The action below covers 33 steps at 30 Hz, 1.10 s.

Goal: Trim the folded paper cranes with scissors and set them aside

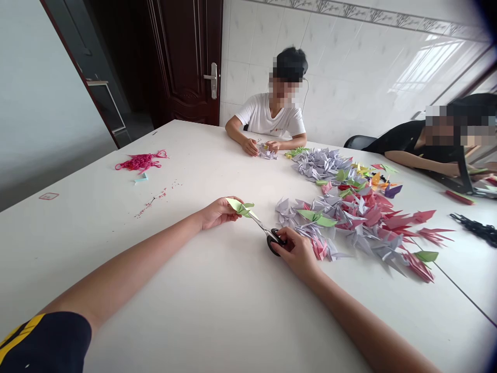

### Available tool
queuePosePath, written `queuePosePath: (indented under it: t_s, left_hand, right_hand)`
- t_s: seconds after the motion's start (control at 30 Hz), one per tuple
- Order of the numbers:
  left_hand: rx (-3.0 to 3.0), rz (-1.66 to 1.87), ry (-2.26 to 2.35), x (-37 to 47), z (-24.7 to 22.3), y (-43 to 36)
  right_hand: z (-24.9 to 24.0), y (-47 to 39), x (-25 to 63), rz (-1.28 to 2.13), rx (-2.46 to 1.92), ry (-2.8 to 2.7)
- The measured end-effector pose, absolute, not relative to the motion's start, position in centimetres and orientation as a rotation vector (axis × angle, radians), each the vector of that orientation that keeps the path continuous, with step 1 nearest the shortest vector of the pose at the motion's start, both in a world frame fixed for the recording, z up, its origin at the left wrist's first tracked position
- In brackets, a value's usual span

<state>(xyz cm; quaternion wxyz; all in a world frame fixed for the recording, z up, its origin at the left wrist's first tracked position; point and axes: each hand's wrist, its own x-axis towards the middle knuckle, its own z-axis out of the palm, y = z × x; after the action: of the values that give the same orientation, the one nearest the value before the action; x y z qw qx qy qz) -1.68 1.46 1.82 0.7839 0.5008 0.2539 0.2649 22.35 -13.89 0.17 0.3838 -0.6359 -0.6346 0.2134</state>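
Above the middle of the white table, my left hand (220, 213) pinches a light green paper crane (239, 206), its wings spread out. My right hand (298, 251) is closed around the black handles of a pair of scissors (265, 228). The scissor blades point up and left, and their tips reach the underside of the green crane. Whether the tips pass into the paper or only touch it, I cannot tell. Just right of my right hand lies a big heap of folded paper cranes (357, 220), mostly pale lilac and pink, with some green ones.
Pink yarn (140, 161), a light blue paper scrap (141, 178) and scattered red bits (152, 201) lie on the table's left. Across sits a person in white (272, 116) handling paper; another in black (411, 147) leans in at right. Black cord (476, 228) lies at the right edge.
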Motion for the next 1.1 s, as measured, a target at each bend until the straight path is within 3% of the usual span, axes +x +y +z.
queuePosePath:
  t_s: [1.1]
  left_hand:
    - [1.093,0.564,0.551,-1.55,2.07,1.33]
  right_hand:
    - [-0.32,-13.86,22.63,0.471,-1.582,-1.577]
